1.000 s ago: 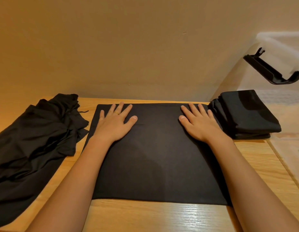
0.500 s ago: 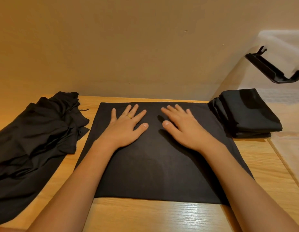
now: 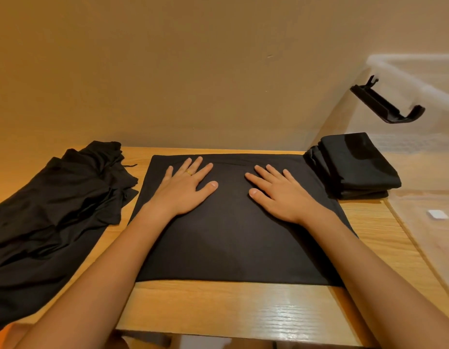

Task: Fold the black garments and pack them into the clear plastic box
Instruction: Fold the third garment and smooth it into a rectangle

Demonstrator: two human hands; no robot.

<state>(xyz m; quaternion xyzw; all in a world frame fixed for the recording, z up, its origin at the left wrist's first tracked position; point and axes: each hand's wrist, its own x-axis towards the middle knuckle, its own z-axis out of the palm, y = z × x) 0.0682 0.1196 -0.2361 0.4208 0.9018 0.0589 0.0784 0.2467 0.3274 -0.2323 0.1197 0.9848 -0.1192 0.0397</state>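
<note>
Head view. A wooden table [image 3: 243,311] stands against a plain wall [image 3: 193,71].

Item 1: a black garment [image 3: 231,248], folded to a flat rectangle, lies at the centre of the table with its edges square to the table front.

Item 2: the left hand [image 3: 185,190] lies palm down on the far half of this garment, toward 11 o'clock. The fingers are straight and moderately spread and grip nothing. A ring [image 3: 189,173] is on one finger.

Item 3: the right hand [image 3: 278,195] lies palm down toward 1 o'clock. Its fingers are also straight, slightly spread and holding nothing. The two thumbs are near each other but apart.

Item 4: a loose heap of black garments [image 3: 55,210] lies at 9 o'clock, just beside the flat piece, unfolded and creased.

Item 5: a folded black stack [image 3: 354,167] sits at 2 o'clock, touching the flat garment's far right corner.

Item 6: the clear plastic box [image 3: 419,71] occupies 3 o'clock, with a black latch [image 3: 387,104] on its wall. Whether the stack is inside the box cannot be confirmed.
</note>
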